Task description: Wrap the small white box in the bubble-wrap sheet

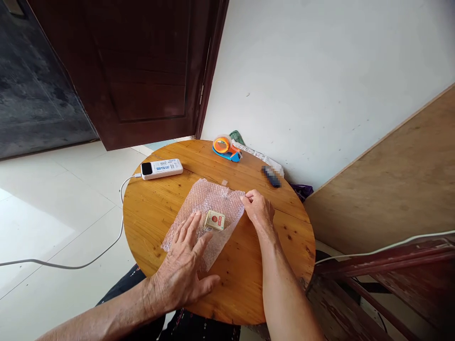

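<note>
With the right hand [261, 210] pinching a corner of the bubble wrap [199, 195] and the left hand [181, 265] spread open, the small box [214, 220] between them could slide if an uneven tug shifts the sheet.

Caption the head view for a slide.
Right hand pinching bubble wrap, left hand spread beside the small box lying on it.

We see a round wooden surface [149, 220], knotty, orange-brown. Behind it, a dark red-brown panelled door [142, 71] with a metal hinge [202, 94] on its right edge. White wall [320, 71] right of that, a few scuffs and marks. We note a tan wood-grain panel [398, 166], slanted top edge, at right; worn dark-red wooden furniture [415, 279] lower right. Pale tiled floor [81, 222], bright daylight patches at left.
</note>
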`<state>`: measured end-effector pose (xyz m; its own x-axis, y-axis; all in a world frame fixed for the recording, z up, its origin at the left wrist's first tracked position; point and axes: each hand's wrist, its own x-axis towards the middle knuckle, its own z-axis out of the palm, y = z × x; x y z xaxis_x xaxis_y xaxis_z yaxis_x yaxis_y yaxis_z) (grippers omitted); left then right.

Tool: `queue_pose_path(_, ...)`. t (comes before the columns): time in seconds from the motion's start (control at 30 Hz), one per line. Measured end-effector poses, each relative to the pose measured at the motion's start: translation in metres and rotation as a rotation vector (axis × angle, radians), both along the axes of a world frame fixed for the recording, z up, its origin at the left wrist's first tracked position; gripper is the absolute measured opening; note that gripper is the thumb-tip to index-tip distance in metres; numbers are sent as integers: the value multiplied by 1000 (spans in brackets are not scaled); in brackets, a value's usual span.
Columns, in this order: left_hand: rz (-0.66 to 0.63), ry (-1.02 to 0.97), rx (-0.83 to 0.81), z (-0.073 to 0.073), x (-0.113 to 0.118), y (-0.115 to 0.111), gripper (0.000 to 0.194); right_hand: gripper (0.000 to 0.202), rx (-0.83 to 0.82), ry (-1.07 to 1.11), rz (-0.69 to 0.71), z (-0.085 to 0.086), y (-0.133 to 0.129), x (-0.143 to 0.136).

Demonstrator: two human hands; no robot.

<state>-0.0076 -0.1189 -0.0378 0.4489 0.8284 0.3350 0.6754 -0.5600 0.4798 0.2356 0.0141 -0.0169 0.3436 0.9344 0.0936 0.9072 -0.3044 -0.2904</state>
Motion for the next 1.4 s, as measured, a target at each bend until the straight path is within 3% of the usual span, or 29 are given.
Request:
queue_pose_path(0.13, 79, -39, -16, -1, -1, -17, 48, 18, -11, 11, 17, 0, 1, 1)
queue_pose_path(0.33, -27, -47, -129, 4, 7, -30, 21, 18, -28, 13, 9, 0, 0, 1)
queue_pose_path(0.4, 11, -54, -120, 5, 5, -26, 24, 19, -26, 12, 9, 0, 0, 1)
queue_pose_path(0.5, 103, -8, -108, 11, 0, -12, 44, 20, -18, 8, 13, 0, 0, 0)
queue_pose_path(0.6, 98, 70, -158, 16, -4, 3, 53, 21, -15, 4, 24, 0, 0, 0)
queue_pose_path(0.8, 88, 76, -148, 10, 2, 10, 45, 21, -9, 23, 20, 1, 0, -2)
queue_pose_path(0.9, 11, -27, -116, 8, 6, 2, 35, 20, -10, 24, 19, 1, 1, -1)
queue_pose_path(0.97, -107, -86, -125, 10, 9, -5, 35, 19, -11, 19, 20, 1, 1, -1)
queue_pose_path(1.13, -364, -57, -306, 30, 17, -17, 55, 18, -2, 31, 17, -1, 0, 2)
queue_pose_path(1.27, -435, -43, -352, 38, 21, -9, 33, 23, 17, 62, 18, -3, 3, 1)
queue_pose_path(1.4, -347, -36, -353, 24, 31, 3, 32, 24, 41, 83, 63, 12, 2, -2)
